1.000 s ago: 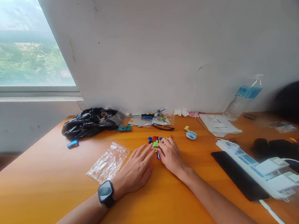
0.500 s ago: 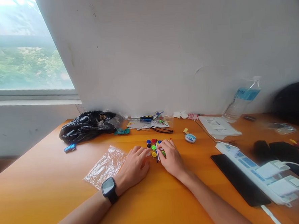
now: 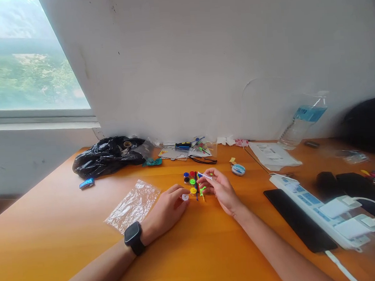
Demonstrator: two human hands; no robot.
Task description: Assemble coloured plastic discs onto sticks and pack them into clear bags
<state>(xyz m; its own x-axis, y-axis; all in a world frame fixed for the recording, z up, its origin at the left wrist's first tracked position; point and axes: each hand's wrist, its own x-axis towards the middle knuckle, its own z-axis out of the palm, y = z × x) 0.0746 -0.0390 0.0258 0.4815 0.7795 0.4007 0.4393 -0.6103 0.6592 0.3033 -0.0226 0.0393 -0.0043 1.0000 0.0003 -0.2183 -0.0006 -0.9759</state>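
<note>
Small coloured plastic discs stand in two short columns on the desk: blue point(image 3: 186, 175), black point(image 3: 186, 180), red point(image 3: 192, 174), green point(image 3: 192, 181) and yellow point(image 3: 193, 191). My left hand point(image 3: 170, 208) rests on the desk with thumb and index finger curled around a white disc point(image 3: 185, 197). To the right, my right hand point(image 3: 221, 190) is raised slightly, pinching a thin white plastic stick point(image 3: 205, 176) that tilts across its fingertips. Below those fingers lie a dark blue stick point(image 3: 196, 193) and bright green pieces point(image 3: 202, 191), partly hidden.
A flat clear plastic bag point(image 3: 132, 206) lies left of my left hand. Along the wall are a black plastic bag point(image 3: 107, 158), glasses point(image 3: 203, 160) and a water bottle point(image 3: 301, 125). A power strip point(image 3: 312, 205) and black tablet-like slab point(image 3: 298, 218) lie at right.
My right hand has lifted and turned, bringing the white stick from upright among the pieces to a slant. The white disc by my left fingers is now more visible.
</note>
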